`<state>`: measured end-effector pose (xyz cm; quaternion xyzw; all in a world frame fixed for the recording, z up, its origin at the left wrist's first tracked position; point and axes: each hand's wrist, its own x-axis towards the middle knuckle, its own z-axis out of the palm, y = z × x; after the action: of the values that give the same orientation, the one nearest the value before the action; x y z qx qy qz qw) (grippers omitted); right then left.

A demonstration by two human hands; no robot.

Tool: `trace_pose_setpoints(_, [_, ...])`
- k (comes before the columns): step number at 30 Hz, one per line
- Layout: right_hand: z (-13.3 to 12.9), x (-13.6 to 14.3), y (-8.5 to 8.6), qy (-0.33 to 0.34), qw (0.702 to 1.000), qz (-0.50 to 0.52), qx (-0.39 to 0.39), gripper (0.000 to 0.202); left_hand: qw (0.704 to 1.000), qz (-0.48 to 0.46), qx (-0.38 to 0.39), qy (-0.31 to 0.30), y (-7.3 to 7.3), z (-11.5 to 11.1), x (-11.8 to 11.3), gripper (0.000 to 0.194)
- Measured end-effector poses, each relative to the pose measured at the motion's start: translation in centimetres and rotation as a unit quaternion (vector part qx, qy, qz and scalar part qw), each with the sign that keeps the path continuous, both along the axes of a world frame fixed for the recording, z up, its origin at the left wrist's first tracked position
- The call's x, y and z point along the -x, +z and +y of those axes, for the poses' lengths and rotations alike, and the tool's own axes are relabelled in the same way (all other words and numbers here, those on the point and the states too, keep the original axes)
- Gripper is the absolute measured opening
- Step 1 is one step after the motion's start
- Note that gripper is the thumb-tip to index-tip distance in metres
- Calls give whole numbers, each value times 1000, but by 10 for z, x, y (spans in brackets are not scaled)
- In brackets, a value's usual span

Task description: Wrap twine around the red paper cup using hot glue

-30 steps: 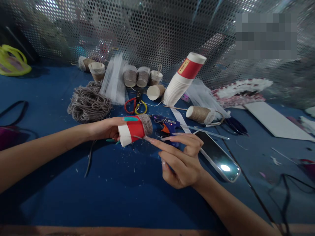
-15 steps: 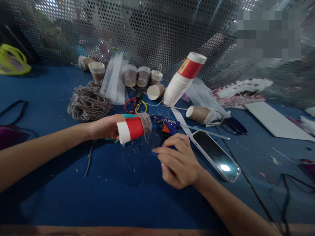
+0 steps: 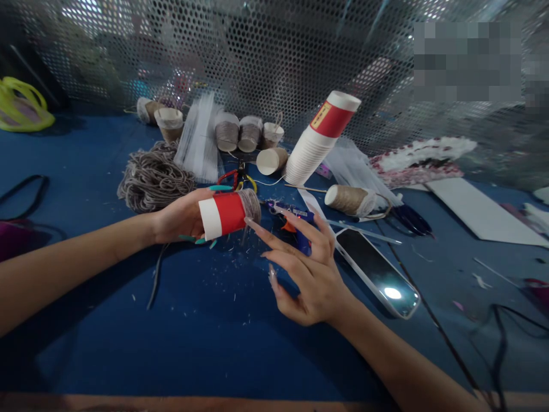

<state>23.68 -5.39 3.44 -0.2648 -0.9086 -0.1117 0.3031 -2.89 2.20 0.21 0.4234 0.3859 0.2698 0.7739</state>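
Note:
A red and white paper cup (image 3: 230, 214) lies sideways in my left hand (image 3: 182, 217), whose fingers wrap round it. Grey yarn (image 3: 250, 207) is wound about the cup's right end. My right hand (image 3: 306, 269) is open, its fingers spread; the index fingertip is at the lower edge of the yarn, and I see nothing held in it. Just behind these fingers rests a blue hot glue gun (image 3: 295, 212) with an orange trigger and a long clear glue stick. Behind the cup lie scissors (image 3: 250, 182) with red and yellow handles, partly hidden.
A grey yarn bundle (image 3: 156, 180) lies left of centre. Several yarn-wrapped cups (image 3: 226, 133) line the back, near a leaning stack of paper cups (image 3: 309, 150). On the right are a phone (image 3: 377, 272) with its light reflected, and white card (image 3: 484, 212). Perforated metal (image 3: 274, 57) bounds the back.
My right hand has opened from curled fingers and reached left and up to the yarn end of the cup. The cup has shifted slightly up and left in my left hand.

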Motion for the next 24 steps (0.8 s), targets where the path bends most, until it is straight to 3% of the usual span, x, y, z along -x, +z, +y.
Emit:
trace_pose_setpoints(6, [-1,2,0,-3,1000,0,2,14,997,0,54,47,9,-3,-2,53])
trace_pose_setpoints(14, [-5,-2,-3,5,998,47,-46,11,995,-16,81,59,18,-7,-7,47])
trace_pose_setpoints(19, [-4,0,-3,-4,999,27,-44,17,994,-17,88,64,17,-9,-7,51])
trace_pose_setpoints(24, [0,1,-3,-21,1000,-9,-14,11,995,-20,85,44,15,-9,-4,54])
